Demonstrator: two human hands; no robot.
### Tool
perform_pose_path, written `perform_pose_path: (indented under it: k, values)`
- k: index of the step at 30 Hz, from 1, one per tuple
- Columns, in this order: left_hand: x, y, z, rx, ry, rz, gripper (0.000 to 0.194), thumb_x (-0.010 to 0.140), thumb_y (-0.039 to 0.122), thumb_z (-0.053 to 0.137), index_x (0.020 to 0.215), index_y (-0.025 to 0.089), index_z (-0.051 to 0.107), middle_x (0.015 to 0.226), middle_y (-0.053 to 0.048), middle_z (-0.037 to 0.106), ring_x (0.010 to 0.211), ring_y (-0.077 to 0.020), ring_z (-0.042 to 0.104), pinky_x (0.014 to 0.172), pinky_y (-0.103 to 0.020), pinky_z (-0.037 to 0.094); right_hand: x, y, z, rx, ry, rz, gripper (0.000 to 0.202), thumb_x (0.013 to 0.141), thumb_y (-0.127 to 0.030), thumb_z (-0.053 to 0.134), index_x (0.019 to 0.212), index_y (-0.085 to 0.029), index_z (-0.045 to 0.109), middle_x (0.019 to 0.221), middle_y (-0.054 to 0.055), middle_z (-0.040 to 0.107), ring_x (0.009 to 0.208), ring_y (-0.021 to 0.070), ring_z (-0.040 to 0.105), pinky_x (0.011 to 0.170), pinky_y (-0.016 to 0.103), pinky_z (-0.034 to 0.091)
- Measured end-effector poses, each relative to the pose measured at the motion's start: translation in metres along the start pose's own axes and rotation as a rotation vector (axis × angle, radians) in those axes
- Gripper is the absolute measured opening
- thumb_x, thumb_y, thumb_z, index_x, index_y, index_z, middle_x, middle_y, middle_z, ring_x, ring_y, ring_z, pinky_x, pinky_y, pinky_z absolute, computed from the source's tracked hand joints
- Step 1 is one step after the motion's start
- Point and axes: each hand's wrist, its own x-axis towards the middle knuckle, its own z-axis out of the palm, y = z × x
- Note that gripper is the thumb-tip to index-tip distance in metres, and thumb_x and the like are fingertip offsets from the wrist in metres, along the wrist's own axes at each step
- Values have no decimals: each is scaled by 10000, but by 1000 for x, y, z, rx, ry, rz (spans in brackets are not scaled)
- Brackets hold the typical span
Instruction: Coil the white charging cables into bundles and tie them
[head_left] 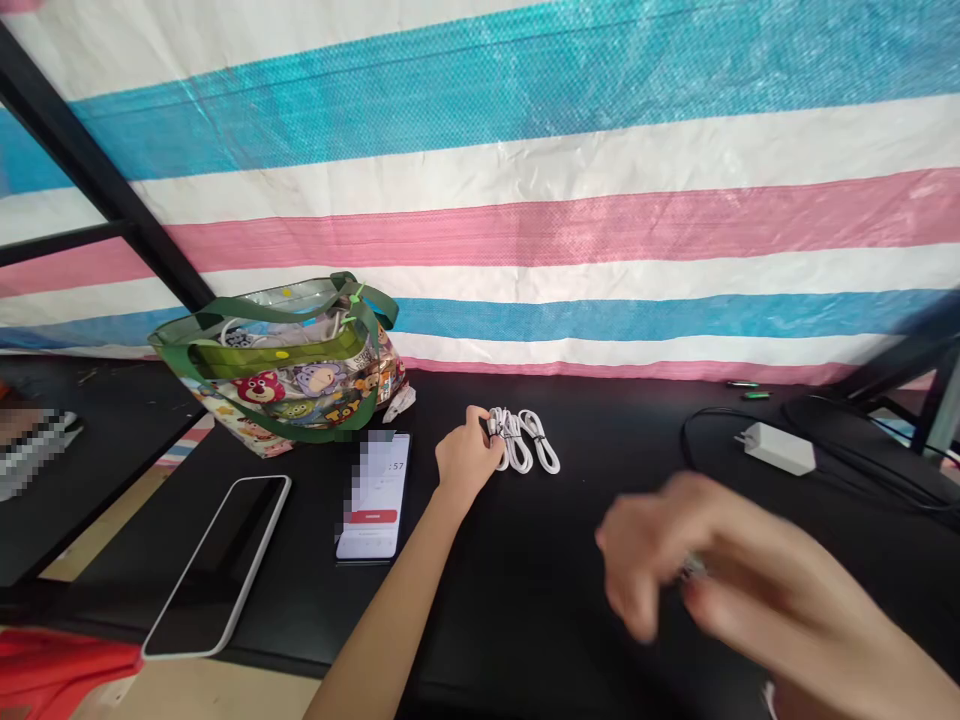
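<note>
My left hand reaches to the middle of the black table, its fingers closed on the left end of a row of coiled white cables. The coils lie side by side, tied at their middles with dark ties; the hand partly covers the leftmost one. To the right, nearer the camera, my right hand is above the table, blurred by motion. Its fingers are curled, and a small shiny bit shows by the thumb, too blurred to name.
On the left stand a cartoon-print bag with green handles, a lit phone and a larger dark-screened phone. A white power adapter, black cords and two small green objects lie at right. Striped sheeting hangs behind.
</note>
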Motion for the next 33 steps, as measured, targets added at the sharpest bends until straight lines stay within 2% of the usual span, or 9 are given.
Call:
perform_pose_path:
  k: [1, 3, 5, 9, 13, 20, 33]
  values:
    - [1, 0, 0, 6, -2, 0, 292, 854, 245, 496, 1146, 250, 482, 887, 10, 710, 931, -206, 662, 748, -284, 438, 22, 3, -5, -60, 6, 77, 123, 911, -346, 496, 927, -301, 610, 726, 15, 671, 679, 166, 648, 633, 302, 522]
    - [3, 1, -1, 27, -2, 2, 323, 855, 241, 485, 1178, 251, 470, 902, 3, 711, 928, -211, 664, 743, -286, 440, 57, 20, -12, -174, 170, 134, 87, 890, -314, 510, 905, -247, 563, 673, 3, 653, 651, 152, 643, 655, 290, 520]
    - [3, 1, 0, 48, 7, 7, 350, 857, 235, 473, 1206, 253, 461, 899, 0, 709, 914, -210, 665, 731, -282, 441, 77, 47, -16, -264, 301, 149, 104, 848, -316, 514, 875, -223, 550, 624, -9, 624, 633, 157, 643, 635, 286, 513]
    - [2, -1, 4, 16, 53, 54, 355, 850, 205, 470, 1198, 274, 486, 827, 24, 695, 867, -177, 667, 703, -246, 432, 87, 102, -17, -450, 374, 266, 81, 737, -225, 495, 758, -228, 573, 594, -17, 630, 595, 154, 629, 571, 259, 458]
    - [2, -4, 8, -8, 87, 96, 363, 837, 187, 479, 1187, 279, 510, 797, 30, 680, 840, -166, 663, 691, -238, 428, 83, 132, -12, -530, 423, 386, 117, 666, -183, 482, 667, -248, 580, 540, -40, 611, 529, 140, 574, 513, 241, 393]
    - [5, -6, 12, -22, 98, 126, 374, 828, 181, 495, 1188, 279, 516, 777, 36, 667, 820, -159, 662, 697, -236, 440, 77, 147, -9, -474, 456, 453, 102, 630, -202, 479, 624, -248, 570, 550, -35, 619, 549, 153, 580, 518, 246, 394]
    - [6, -6, 13, -39, 81, 150, 398, 822, 177, 495, 1209, 271, 497, 772, 46, 665, 801, -150, 658, 710, -237, 451, 75, 149, -10, -460, 462, 482, 59, 625, -218, 476, 629, -242, 530, 553, -34, 603, 528, 145, 538, 519, 246, 371]
